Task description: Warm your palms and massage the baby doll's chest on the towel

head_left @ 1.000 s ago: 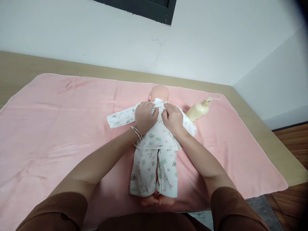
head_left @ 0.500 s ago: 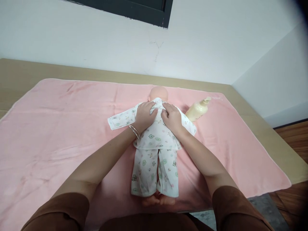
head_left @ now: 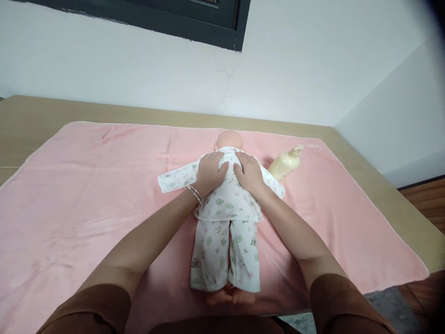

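Observation:
A baby doll (head_left: 230, 138) lies face down, its head toward the wall and its bare feet toward me. It wears a white printed top (head_left: 227, 204) and matching trousers (head_left: 210, 260). My left hand (head_left: 211, 172) rests flat on the left side of its upper back, fingers stretched toward the shoulder. On the opposite side my right hand (head_left: 249, 172) lies flat in the same way, fingers extended. Both thumbs point inward, a small gap between them. A bracelet (head_left: 195, 194) circles my left wrist. The doll's left-hand sleeve stretches out sideways on the blanket.
A pink blanket (head_left: 104, 208) covers much of the wooden table (head_left: 139, 113). Right of the doll, a cream pump bottle (head_left: 285, 163) lies tilted close to the sleeve. Behind the table rises a white wall (head_left: 295, 69) with a dark frame (head_left: 208, 28).
The view has tipped slightly, so everything sits a little lower. Both hands stay on the doll's upper back; the right fingers look straighter and flatter than before.

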Motion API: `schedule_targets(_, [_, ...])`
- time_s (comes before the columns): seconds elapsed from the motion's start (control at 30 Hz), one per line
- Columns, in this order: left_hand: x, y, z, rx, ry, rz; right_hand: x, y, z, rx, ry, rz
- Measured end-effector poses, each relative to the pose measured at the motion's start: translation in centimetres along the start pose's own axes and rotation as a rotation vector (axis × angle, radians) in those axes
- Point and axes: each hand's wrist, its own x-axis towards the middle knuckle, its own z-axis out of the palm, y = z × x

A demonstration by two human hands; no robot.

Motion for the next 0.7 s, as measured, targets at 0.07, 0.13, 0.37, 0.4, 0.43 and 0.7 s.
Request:
schedule_targets(0.07, [0.0, -0.1, 0.1, -0.004, -0.004, -0.012, -0.1, 0.0, 0.0, -0.001, 0.001, -0.002])
schedule_targets(0.13, [0.0, -0.1, 0.2, -0.007, -0.004, -0.016, -0.2, -0.1, 0.0, -0.002, 0.004, -0.005])
schedule_targets(0.37, [-0.1, -0.1, 0.1, -0.016, -0.007, -0.015, -0.2, -0.2, 0.0, -0.017, 0.025, -0.006])
schedule_targets(0.4, [-0.1, -0.1, 0.1, -0.015, -0.010, -0.019, -0.2, -0.1, 0.1, -0.018, 0.028, -0.011])
schedule_targets(0.43, [-0.1, -0.1, 0.1, -0.015, -0.013, -0.022, -0.2, 0.0, 0.1, -0.017, 0.029, -0.017])
schedule_targets(0.7, [-0.1, 0.3, -0.3, -0.037, -0.024, -0.034, -0.2, 0.9, 0.2, -0.005, -0.022, -0.071])
